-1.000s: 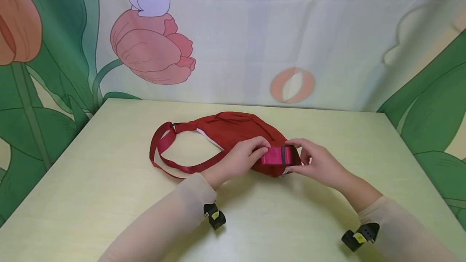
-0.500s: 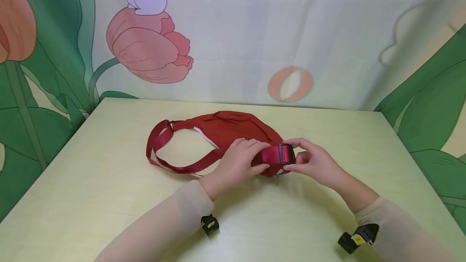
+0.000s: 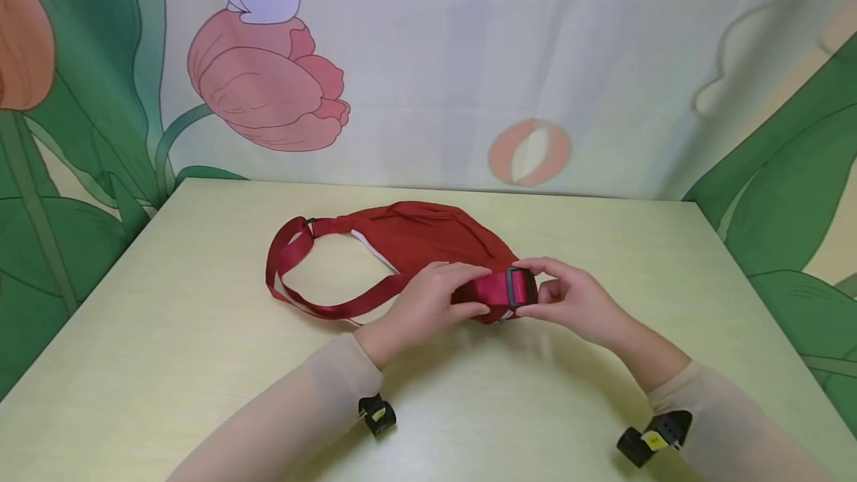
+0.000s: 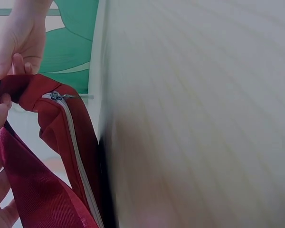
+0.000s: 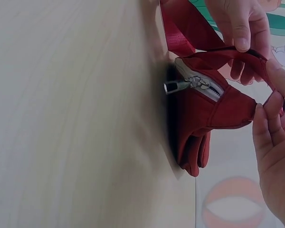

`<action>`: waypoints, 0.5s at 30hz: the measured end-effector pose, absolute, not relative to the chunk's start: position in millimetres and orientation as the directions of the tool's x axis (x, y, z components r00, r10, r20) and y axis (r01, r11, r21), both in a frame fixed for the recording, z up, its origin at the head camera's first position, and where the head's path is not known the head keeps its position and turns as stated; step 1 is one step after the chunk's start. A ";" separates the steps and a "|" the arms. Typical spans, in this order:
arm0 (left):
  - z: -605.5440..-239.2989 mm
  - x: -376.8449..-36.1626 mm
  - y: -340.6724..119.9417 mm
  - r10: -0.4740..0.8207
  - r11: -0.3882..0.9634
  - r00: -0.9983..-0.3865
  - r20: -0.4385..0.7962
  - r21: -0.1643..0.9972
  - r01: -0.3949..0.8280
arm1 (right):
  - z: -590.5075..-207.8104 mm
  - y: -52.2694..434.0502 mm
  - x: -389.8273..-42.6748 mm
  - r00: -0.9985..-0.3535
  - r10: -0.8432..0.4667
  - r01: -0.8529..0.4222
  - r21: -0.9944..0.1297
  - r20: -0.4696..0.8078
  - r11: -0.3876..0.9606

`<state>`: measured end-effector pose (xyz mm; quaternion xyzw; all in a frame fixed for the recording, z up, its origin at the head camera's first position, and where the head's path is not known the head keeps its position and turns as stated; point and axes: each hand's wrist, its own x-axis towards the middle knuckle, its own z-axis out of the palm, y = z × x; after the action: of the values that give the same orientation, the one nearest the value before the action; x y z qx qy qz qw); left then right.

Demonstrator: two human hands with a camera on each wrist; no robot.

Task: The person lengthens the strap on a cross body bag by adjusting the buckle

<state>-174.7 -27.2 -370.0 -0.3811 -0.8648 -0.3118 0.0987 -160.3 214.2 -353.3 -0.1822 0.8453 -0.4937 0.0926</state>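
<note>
A red waist bag (image 3: 428, 233) lies on the table, its dark-red webbing strap (image 3: 361, 305) looping out to the left. With thumb and fingers at the strap's two edges, my left hand (image 3: 422, 303) holds it in front of the bag. My right hand (image 3: 579, 300) pinches the black buckle (image 3: 512, 287) at the bag's right end, thumb below and fingertips above. Strap webbing passes through this buckle. In the right wrist view, the white zipper's metal pull (image 5: 178, 86) hangs at the bag's side. My left palm hides part of the strap.
The pale wooden table (image 3: 201, 363) extends around the bag on all sides. A printed curtain (image 3: 428, 80) with tulips and leaves hangs behind its far edge. A small black slider (image 3: 309, 223) sits on the strap at the bag's left end.
My left thumb and fingers have spread apart along the strap, where they were pinched together beside the buckle. The right hand keeps its pinch on the buckle, which has turned slightly.
</note>
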 end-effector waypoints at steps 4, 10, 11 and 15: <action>-368.8 -173.4 -24.7 0.588 0.509 -0.698 0.409 0.484 0.712 | -353.7 212.9 -160.2 -0.918 -0.396 -0.212 -0.865 0.017 0.454; -366.3 -170.2 -21.7 0.554 0.550 -0.697 0.454 0.430 0.717 | -354.4 211.6 -160.3 -0.921 -0.388 -0.223 -0.857 0.030 0.465; -365.9 -169.4 -21.9 0.546 0.569 -0.699 0.462 0.408 0.714 | -354.6 211.5 -160.4 -0.922 -0.386 -0.226 -0.856 0.033 0.465; -363.5 -166.5 -22.2 0.531 0.623 -0.696 0.483 0.334 0.707 | -356.3 211.4 -159.8 -0.920 -0.388 -0.243 -0.853 0.052 0.461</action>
<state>-166.5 -22.2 -363.5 -0.3500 -0.8844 -0.2566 0.1715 -159.8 211.4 -356.3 -0.1851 0.8516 -0.4848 0.0746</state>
